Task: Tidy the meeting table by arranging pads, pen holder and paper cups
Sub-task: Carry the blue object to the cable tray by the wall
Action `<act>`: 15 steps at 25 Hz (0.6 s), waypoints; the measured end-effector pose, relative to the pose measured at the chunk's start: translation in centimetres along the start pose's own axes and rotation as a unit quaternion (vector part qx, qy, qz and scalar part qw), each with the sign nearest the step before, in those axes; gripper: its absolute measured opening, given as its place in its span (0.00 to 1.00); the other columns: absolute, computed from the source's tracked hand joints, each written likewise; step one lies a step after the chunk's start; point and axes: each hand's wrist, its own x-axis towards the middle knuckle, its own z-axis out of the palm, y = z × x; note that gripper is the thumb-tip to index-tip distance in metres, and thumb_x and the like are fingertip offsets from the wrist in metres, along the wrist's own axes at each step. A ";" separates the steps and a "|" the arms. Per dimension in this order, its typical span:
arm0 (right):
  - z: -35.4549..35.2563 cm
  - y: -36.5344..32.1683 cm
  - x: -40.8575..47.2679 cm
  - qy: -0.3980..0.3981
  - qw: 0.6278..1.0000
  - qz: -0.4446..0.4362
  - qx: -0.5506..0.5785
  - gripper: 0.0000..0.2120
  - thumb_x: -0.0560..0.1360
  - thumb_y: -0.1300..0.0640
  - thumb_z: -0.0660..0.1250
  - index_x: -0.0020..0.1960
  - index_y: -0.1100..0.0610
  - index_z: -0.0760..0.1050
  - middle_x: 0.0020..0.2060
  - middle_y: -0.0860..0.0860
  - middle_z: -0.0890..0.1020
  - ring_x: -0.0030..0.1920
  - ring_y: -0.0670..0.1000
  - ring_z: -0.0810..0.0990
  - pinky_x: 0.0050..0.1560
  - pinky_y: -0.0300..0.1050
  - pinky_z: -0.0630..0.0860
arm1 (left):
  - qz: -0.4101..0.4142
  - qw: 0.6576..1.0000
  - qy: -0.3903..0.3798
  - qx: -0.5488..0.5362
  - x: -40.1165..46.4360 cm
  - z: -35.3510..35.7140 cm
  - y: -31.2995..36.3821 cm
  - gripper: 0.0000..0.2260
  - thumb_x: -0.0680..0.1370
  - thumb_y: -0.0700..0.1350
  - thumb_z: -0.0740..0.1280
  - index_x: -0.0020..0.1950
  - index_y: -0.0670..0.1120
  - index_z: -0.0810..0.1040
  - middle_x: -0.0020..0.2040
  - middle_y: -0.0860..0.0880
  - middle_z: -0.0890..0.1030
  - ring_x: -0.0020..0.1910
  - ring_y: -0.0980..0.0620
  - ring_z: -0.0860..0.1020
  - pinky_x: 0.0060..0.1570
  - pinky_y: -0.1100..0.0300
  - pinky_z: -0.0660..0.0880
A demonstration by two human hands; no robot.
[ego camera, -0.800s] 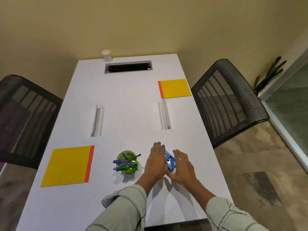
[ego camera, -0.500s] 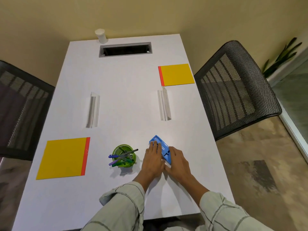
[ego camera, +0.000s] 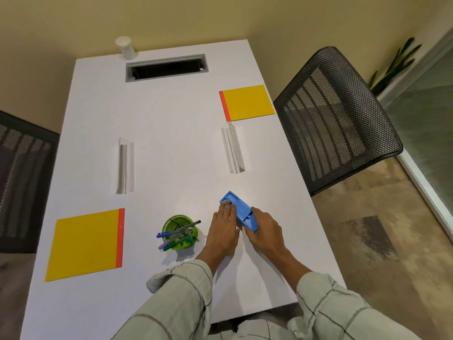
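A blue plastic tray-like object [ego camera: 239, 210] lies slanted on the white table [ego camera: 171, 123], near its front right. My left hand [ego camera: 224, 229] rests flat against its left side, and my right hand [ego camera: 263, 228] presses its near right end. A green pen holder [ego camera: 180, 231] with several pens stands just left of my left hand. One yellow pad with a red edge [ego camera: 85, 244] lies at the front left, another yellow pad [ego camera: 247, 102] at the back right. A white paper cup [ego camera: 125, 47] stands at the far left corner.
Two clear prism-shaped name stands lie mid-table, the left stand [ego camera: 125, 165] and the right stand [ego camera: 232, 149]. A cable slot [ego camera: 166, 67] opens at the far end. Black mesh chairs flank the table, the right chair [ego camera: 335, 114] and the left chair [ego camera: 22, 173]. A plant [ego camera: 394, 65] stands far right.
The view has tilted and shifted. Both hands stay on the blue object, which now shows more beyond my fingers; the right hand sits closer on its near end.
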 end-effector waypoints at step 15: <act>-4.3 2.4 -14.7 0.151 0.986 0.063 -0.019 0.31 0.67 0.49 0.77 0.67 0.54 0.74 0.56 0.50 0.82 0.53 0.50 0.81 0.55 0.46 0.81 | 0.338 0.938 0.059 0.044 -3.3 -1.4 5.1 0.24 0.78 0.46 0.68 0.72 0.42 0.68 0.68 0.42 0.72 0.67 0.43 0.70 0.66 0.53 0.71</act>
